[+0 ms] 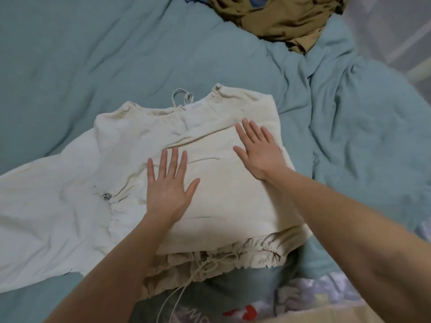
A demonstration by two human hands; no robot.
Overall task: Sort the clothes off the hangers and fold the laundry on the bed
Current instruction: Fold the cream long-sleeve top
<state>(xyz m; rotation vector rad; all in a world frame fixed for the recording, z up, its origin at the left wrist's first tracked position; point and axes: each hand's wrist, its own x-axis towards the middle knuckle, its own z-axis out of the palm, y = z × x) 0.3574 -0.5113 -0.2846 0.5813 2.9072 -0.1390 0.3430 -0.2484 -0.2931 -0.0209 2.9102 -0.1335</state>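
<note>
A cream top [144, 136] with a drawstring hem lies spread on the teal bed cover [70, 66]. Its right sleeve is folded across the body; the left sleeve [39, 217] still stretches out to the left. My left hand [169, 187] presses flat on the middle of the garment with fingers straight and spread. My right hand [258, 150] lies flat on the folded right side, fingers straight. A small metal button [106, 196] shows left of my left hand. The hem's cord [186, 283] trails toward me.
A crumpled tan garment [279, 19] is heaped at the far right of the bed. Near me lie a grey printed garment [186, 308], a pale floral cloth [326, 294] and a cardboard edge [326, 315]. A white rail [417, 71] stands at the right.
</note>
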